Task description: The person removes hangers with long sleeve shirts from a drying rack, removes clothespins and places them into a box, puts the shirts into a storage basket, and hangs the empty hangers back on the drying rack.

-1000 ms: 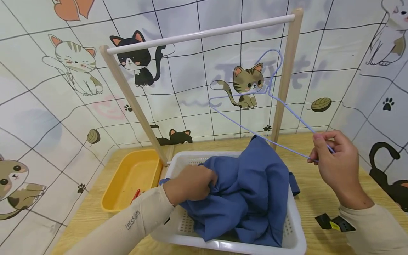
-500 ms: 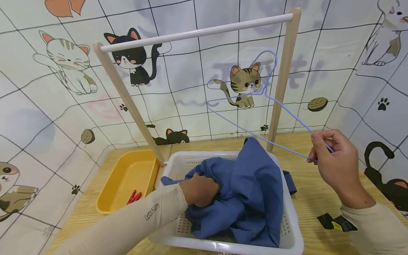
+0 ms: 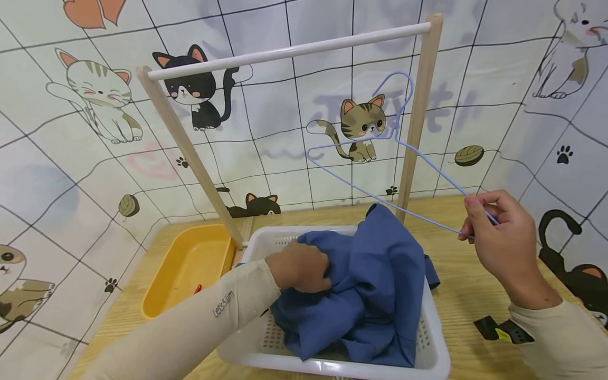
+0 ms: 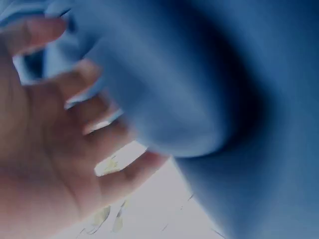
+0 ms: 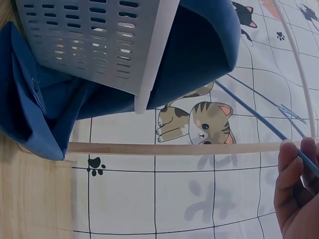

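A crumpled blue garment lies heaped in a white perforated basket, one end hanging over the basket's right side. My left hand is on the garment's left part. In the left wrist view its fingers are spread and loosely bent against the blurred cloth, not closed round it. My right hand pinches one corner of a thin blue-purple wire hanger between thumb and fingers. The hanger is tilted in the air above the garment, its hook up near the rack's right post.
A rack with a white rail and wooden posts stands behind the basket. To the left, a yellow tray holds something red, mostly hidden by my sleeve. A cat-patterned wall covering closes off the back and sides.
My left hand has shifted about on the garment, and its folds there have moved. Red clothespins visible half a second ago are now mostly covered by my sleeve. The right hand keeps holding the hanger.
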A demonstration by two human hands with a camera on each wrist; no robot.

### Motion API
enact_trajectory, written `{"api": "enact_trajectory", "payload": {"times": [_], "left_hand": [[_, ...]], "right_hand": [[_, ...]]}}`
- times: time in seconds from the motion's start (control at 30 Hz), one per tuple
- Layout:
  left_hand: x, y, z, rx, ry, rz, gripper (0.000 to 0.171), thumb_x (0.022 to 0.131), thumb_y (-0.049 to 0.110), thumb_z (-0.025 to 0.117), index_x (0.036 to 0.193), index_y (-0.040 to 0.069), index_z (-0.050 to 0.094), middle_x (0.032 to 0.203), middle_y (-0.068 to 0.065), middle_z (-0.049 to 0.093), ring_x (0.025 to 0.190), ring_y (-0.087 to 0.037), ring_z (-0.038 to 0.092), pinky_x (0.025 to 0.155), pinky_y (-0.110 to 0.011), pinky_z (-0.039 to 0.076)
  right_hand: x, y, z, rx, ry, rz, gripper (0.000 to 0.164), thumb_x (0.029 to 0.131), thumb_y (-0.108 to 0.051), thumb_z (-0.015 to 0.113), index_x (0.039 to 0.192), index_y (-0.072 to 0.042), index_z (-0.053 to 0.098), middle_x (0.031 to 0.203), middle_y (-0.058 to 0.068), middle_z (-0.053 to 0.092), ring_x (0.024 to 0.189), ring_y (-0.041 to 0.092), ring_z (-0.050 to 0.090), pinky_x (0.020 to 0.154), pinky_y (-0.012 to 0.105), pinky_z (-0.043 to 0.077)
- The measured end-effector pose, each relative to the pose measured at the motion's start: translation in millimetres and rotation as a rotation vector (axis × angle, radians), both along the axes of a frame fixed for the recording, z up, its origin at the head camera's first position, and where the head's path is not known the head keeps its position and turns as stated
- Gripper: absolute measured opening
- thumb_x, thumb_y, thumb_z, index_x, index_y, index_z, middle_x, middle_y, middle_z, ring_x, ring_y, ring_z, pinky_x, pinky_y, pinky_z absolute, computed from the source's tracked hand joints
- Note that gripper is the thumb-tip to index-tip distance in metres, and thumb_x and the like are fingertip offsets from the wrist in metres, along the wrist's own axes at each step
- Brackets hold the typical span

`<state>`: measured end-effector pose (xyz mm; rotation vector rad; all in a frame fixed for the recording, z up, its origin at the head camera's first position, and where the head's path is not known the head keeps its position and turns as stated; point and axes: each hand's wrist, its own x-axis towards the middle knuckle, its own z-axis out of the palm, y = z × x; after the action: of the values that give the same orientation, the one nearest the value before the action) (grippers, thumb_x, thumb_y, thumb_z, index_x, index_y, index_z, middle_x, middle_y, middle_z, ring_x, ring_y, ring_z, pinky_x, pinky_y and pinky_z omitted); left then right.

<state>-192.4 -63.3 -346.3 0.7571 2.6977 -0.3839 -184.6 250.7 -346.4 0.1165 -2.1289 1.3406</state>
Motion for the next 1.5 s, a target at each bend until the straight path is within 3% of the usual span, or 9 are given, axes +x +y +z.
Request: {"api": "enact_trajectory", "payload": {"times": [0.1, 0.23, 0.37, 0.5, 0.83, 1.0, 1.13, 1.27, 1.5], "left_hand": [[-3.9, 7.4, 14.0, 0.178, 0.17, -0.04, 0.04, 0.103, 0.046, 0.047, 0.076, 0.019, 0.06, 0.072, 0.001, 0.059, 0.062, -0.016, 0.056, 0.073, -0.04, 0.053], [-7.8, 23.2, 21.8, 0.363, 0.314, -0.093, 0.032, 0.104, 0.045, 0.047, 0.115, 0.018, 0.061, 0.103, -0.001, 0.062, 0.07, -0.012, 0.058, 0.058, -0.029, 0.045], [-15.6, 42.4, 20.4, 0.325, 0.311, -0.116, 0.056, 0.102, 0.05, 0.05, 0.149, 0.019, 0.043, 0.135, -0.006, 0.056, 0.08, -0.013, 0.066, 0.051, -0.027, 0.044], [-24.2, 57.6, 15.6, 0.227, 0.286, -0.105, 0.076, 0.098, 0.057, 0.053, 0.159, 0.021, 0.025, 0.151, -0.006, 0.046, 0.081, -0.015, 0.067, 0.045, -0.028, 0.04], [-34.6, 70.1, -4.9, 0.123, 0.133, -0.152, 0.097, 0.091, 0.047, 0.069, 0.161, 0.034, 0.004, 0.167, -0.008, 0.021, 0.045, -0.012, 0.042, 0.046, -0.027, 0.037], [-34.1, 71.0, -14.5, 0.142, 0.141, -0.209, 0.094, 0.094, 0.032, 0.068, 0.162, 0.033, 0.003, 0.161, -0.013, 0.032, 0.043, -0.012, 0.041, 0.045, -0.025, 0.039], [-34.1, 73.9, -19.6, 0.129, 0.218, -0.239, 0.081, 0.097, 0.025, 0.064, 0.162, 0.026, 0.015, 0.155, -0.015, 0.041, 0.052, -0.012, 0.054, 0.047, -0.024, 0.044], [-36.1, 77.0, -22.4, 0.146, 0.316, -0.244, 0.059, 0.101, 0.022, 0.059, 0.155, 0.016, 0.036, 0.146, -0.012, 0.051, 0.084, -0.014, 0.07, 0.064, -0.023, 0.056], [-38.6, 73.6, -17.8, 0.298, 0.404, -0.31, 0.023, 0.101, 0.01, 0.059, 0.121, 0.016, 0.068, 0.114, -0.003, 0.066, 0.098, -0.014, 0.067, 0.079, -0.025, 0.056]], "right_hand": [[0.3, 0.0, 1.8, 0.01, -0.002, 0.003, 0.008, 0.101, -0.015, 0.059, 0.096, -0.021, 0.059, 0.056, -0.011, 0.058, 0.049, 0.002, 0.058, 0.053, 0.013, 0.047], [-0.5, -0.6, 4.3, 0.034, 0.001, -0.003, 0.005, 0.101, -0.016, 0.059, 0.096, -0.019, 0.059, 0.056, -0.011, 0.058, 0.049, 0.002, 0.058, 0.054, 0.012, 0.047], [-0.6, 0.4, 5.1, 0.056, -0.004, -0.021, 0.005, 0.102, -0.018, 0.058, 0.098, -0.014, 0.059, 0.056, -0.011, 0.058, 0.049, 0.001, 0.058, 0.055, 0.011, 0.047], [-2.2, 1.3, 5.0, 0.049, -0.02, -0.024, 0.004, 0.102, -0.018, 0.057, 0.098, -0.017, 0.059, 0.057, -0.011, 0.058, 0.05, 0.002, 0.058, 0.055, 0.011, 0.048], [-11.2, 3.9, -2.2, 0.027, -0.037, 0.0, 0.007, 0.101, -0.017, 0.058, 0.095, -0.017, 0.057, 0.056, -0.012, 0.057, 0.048, 0.003, 0.058, 0.053, 0.012, 0.047], [-13.9, 2.5, -5.6, 0.034, -0.043, -0.017, 0.007, 0.101, -0.018, 0.059, 0.095, -0.015, 0.057, 0.056, -0.011, 0.057, 0.048, 0.002, 0.058, 0.052, 0.013, 0.047], [-15.4, 1.1, -7.9, 0.01, -0.047, -0.016, 0.007, 0.101, -0.017, 0.059, 0.095, -0.015, 0.057, 0.055, -0.011, 0.057, 0.048, 0.003, 0.059, 0.053, 0.013, 0.048], [-16.8, 0.2, -9.5, -0.005, -0.043, 0.006, 0.005, 0.101, -0.016, 0.058, 0.097, -0.016, 0.058, 0.056, -0.01, 0.057, 0.049, 0.003, 0.059, 0.054, 0.013, 0.048], [-20.7, -0.8, -13.8, -0.02, -0.04, 0.006, 0.007, 0.101, -0.015, 0.058, 0.095, -0.019, 0.058, 0.056, -0.011, 0.057, 0.048, 0.002, 0.058, 0.053, 0.012, 0.048]]}}
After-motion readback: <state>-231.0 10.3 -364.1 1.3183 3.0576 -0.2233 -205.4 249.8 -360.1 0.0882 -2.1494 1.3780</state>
